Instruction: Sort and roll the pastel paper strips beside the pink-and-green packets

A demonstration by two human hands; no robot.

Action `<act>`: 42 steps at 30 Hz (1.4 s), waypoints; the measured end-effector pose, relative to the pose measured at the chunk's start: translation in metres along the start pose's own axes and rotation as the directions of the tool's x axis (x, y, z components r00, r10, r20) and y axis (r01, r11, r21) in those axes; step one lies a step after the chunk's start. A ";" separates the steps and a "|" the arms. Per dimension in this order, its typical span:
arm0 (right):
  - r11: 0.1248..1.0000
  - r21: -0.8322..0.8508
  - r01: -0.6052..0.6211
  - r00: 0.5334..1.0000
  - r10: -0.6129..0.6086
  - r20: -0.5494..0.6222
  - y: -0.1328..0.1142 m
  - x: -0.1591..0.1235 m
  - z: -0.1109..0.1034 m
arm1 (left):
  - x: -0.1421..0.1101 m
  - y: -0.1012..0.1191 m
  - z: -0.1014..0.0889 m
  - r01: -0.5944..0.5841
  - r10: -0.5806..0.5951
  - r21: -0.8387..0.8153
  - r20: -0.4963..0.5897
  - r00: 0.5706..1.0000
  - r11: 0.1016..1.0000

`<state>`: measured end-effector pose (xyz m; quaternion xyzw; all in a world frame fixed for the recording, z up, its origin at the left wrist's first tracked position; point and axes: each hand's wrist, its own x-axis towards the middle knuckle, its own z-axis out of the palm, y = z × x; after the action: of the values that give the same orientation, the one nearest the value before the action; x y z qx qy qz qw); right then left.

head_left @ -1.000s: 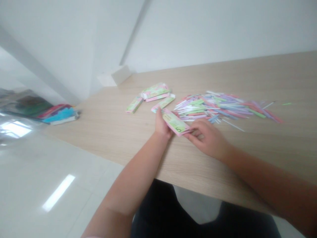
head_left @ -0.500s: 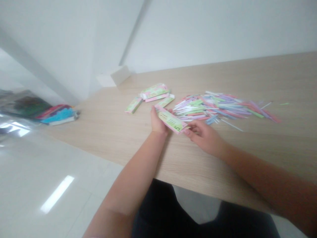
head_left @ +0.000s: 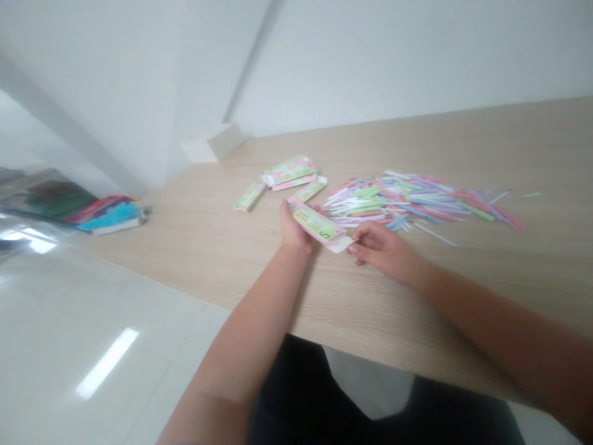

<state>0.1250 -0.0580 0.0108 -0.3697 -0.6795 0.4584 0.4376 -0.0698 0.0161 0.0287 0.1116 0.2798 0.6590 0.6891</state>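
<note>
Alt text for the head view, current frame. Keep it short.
A left hand holds a pink-and-green box over a wooden table, with the right hand's fingertips at its open white flap. Farther back lie similar boxes and, to their right, a loose pile of pastel sticks.

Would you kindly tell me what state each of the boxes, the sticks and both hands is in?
Held box: tilted, end flap out
Left hand: gripping the held box
Right hand: at the flap, grip unclear
Sticks: loose, piled
Other boxes: lying grouped, open or shut unclear
</note>
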 end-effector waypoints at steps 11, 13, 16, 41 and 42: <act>0.665 -0.629 0.403 0.899 -0.415 0.138 -0.012 -0.006 -0.007 | -0.002 -0.005 -0.001 0.011 -0.012 0.046 0.030 0.999 0.999; 0.633 -0.652 0.417 0.889 -0.434 0.147 -0.013 -0.006 -0.008 | -0.001 -0.005 -0.001 0.017 -0.018 0.038 0.018 1.000 0.999; 0.621 -0.656 0.428 0.887 -0.427 0.175 -0.014 -0.006 -0.009 | -0.001 -0.005 -0.002 0.034 -0.035 0.030 0.007 0.999 0.999; 0.528 -0.695 0.489 0.802 -0.584 0.121 -0.010 -0.009 -0.002 | -0.002 -0.014 -0.001 0.029 -0.029 0.011 0.018 0.999 1.000; 0.525 -0.693 0.493 0.800 -0.587 0.125 -0.010 -0.009 -0.003 | -0.002 -0.015 -0.001 0.030 -0.031 0.029 0.022 0.999 0.999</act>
<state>0.1293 -0.0680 0.0186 -0.3043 -0.8516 -0.0148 0.4265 -0.0577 0.0121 0.0208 0.1247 0.2833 0.6430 0.7006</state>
